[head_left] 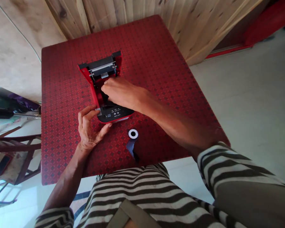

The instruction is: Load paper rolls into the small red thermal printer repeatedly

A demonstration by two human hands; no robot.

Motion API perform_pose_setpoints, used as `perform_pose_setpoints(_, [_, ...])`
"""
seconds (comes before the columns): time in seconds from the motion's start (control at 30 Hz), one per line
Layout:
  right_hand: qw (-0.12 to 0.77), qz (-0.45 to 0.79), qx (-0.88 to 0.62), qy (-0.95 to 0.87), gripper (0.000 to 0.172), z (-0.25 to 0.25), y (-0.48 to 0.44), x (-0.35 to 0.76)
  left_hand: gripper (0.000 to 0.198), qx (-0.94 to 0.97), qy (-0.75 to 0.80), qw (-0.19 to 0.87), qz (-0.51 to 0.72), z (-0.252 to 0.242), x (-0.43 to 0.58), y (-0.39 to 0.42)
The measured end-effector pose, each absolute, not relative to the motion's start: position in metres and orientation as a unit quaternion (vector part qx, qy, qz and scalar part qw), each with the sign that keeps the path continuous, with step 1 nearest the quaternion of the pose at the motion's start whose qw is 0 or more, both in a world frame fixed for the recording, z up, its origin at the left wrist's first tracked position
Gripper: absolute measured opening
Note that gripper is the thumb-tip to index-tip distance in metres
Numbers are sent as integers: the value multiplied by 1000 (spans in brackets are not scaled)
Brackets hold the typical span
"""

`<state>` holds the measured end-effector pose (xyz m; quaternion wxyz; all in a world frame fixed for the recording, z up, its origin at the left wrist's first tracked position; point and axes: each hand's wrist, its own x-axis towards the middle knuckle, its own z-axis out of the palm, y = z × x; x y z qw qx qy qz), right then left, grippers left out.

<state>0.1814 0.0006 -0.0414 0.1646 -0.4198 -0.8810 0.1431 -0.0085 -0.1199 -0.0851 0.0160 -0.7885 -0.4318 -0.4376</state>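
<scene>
A small red and black receipt printer (114, 113) stands on the red patterned table (61, 95) with its lid (102, 68) swung open and upright. My right hand (120, 91) reaches down into the open paper bay, fingers curled and tips hidden inside. My left hand (89, 128) steadies the printer's near left corner, thumb and forefinger touching a small silver latch. A small white paper roll (133, 133) stands on the table just in front of the printer, clear of both hands.
A dark tear or scrap (132, 148) lies on the tablecloth near the front edge. Wooden panels (156, 12) lean behind the table. To the left stands a wooden stool frame (19, 148) with clutter; pale floor (251, 95) spreads to the right.
</scene>
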Motion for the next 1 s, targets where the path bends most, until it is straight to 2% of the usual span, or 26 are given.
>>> perform_pose_setpoints(0.1, [170,131,-383,-899,22,-51,10,188,59,-787,-440,12,-432,-87,-9,-121])
perform_pose_setpoints(0.23, [208,137,-341,-906,12,-52,13,201,58,-787,-439,6,-433,-87,-8,-122])
perform_pose_setpoints(0.4, [224,158,-358,-892,8,-8,-19,218,59,-787,-436,0,-435,-88,-8,-123])
perform_pose_setpoints(0.47, [265,178,-377,-870,10,13,-40,232,59,-787,-446,-3,-427,-88,-8,-123])
perform_pose_setpoints(0.57, [381,225,-416,-794,17,21,-63,263,59,-783,-461,-5,-417,-89,-8,-124])
perform_pose_setpoints(0.67, [520,293,-453,-663,27,-13,-67,295,57,-778,-465,-7,-423,-88,-6,-124])
perform_pose_setpoints(0.73, [571,300,-487,-589,26,-49,-62,309,56,-778,-463,-6,-425,-87,-5,-124])
perform_pose_setpoints(0.87, [518,320,-547,-574,25,-109,-58,311,59,-790,-433,8,-435,-87,-4,-123])
perform_pose_setpoints(1.0, [478,342,-547,-596,26,-126,-60,304,61,-787,-440,-5,-432,-88,-5,-123])
